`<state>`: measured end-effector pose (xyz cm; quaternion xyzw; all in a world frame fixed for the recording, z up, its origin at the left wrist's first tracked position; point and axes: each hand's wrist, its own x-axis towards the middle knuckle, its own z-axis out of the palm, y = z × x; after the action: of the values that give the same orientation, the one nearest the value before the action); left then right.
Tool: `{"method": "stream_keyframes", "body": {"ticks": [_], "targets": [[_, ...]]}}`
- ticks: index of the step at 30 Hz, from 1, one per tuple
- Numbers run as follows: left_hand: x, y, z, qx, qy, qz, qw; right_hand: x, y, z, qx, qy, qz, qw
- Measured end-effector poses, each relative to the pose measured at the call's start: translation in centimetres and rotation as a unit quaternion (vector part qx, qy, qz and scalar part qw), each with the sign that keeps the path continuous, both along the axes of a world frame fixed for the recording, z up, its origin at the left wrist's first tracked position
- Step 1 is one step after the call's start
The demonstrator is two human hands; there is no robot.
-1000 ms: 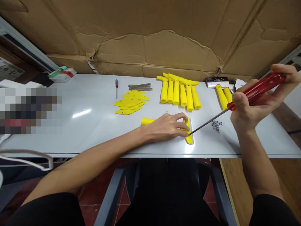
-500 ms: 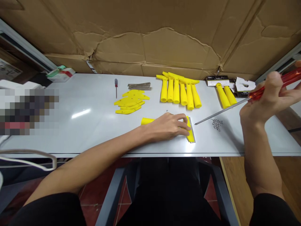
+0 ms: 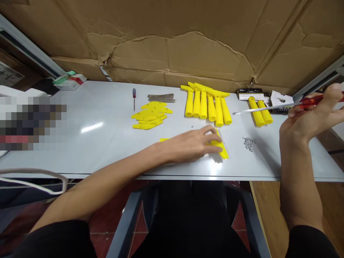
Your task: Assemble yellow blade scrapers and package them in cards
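Hands well apart from each other. Left hand (image 3: pixel 200 143) has its fingers curled round a yellow scraper (image 3: pixel 224 153), which lies near the front edge of the white surface (image 3: pixel 107 139); its head pokes out past the fingertips, thin blade along the far side, and the handle end shows behind the wrist. Right hand (image 3: pixel 309 120) is raised, clamped on the handle of a red screwdriver (image 3: pixel 306 103), shaft pointing left, tip clear of the scraper. Loose screws (image 3: pixel 249 144) sit in a pile between the two hands; one tiny metal piece (image 3: pixel 192 126) is just beyond the left hand. Further back: small screwdriver (image 3: pixel 134 98), metal blades (image 3: pixel 161 98), overlapping yellow plates (image 3: pixel 150 115), a row of six yellow handles (image 3: pixel 203 105). Two more scrapers (image 3: pixel 256 114) lie at right by black-and-white packaging (image 3: pixel 279 98). Cardboard (image 3: pixel 209 53) stands behind.
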<state>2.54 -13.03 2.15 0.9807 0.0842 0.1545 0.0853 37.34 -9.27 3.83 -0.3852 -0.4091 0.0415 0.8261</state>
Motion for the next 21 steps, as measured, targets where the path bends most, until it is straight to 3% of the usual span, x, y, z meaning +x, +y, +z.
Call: {"method": "stream_keyframes", "body": {"ticks": [2,4,7,10,13,16,21], "targets": [[-1.2,1.2,1.0,-0.069,-0.117,0.01,0.991,0.9,0.3,0.1,0.057,0.018,-0.039,0.997],[-2.5,2.7,1.7,-0.158,-0.226,0.047,0.96,0.9,0.5,0.2,0.079,0.018,-0.053,0.995],[-3.9,4.8,2.0,-0.308,-0.345,0.108,0.88,-1.3,0.3,-0.2,0.058,-0.011,-0.048,0.997],[-4.1,5.7,2.0,-0.406,-0.394,0.123,0.815,-5.5,-0.6,-1.0,0.009,-0.031,-0.003,0.999],[-3.6,5.3,2.5,-0.463,-0.425,0.19,0.754,-9.2,-2.0,-1.7,-0.073,-0.044,0.094,0.992],[-2.9,4.6,3.0,-0.495,-0.437,0.253,0.707,-11.0,-3.0,-1.9,-0.088,-0.063,0.137,0.985],[-2.5,4.7,2.4,-0.517,-0.431,0.262,0.692,-10.8,-2.9,-2.5,-0.102,-0.066,0.139,0.983]]}}
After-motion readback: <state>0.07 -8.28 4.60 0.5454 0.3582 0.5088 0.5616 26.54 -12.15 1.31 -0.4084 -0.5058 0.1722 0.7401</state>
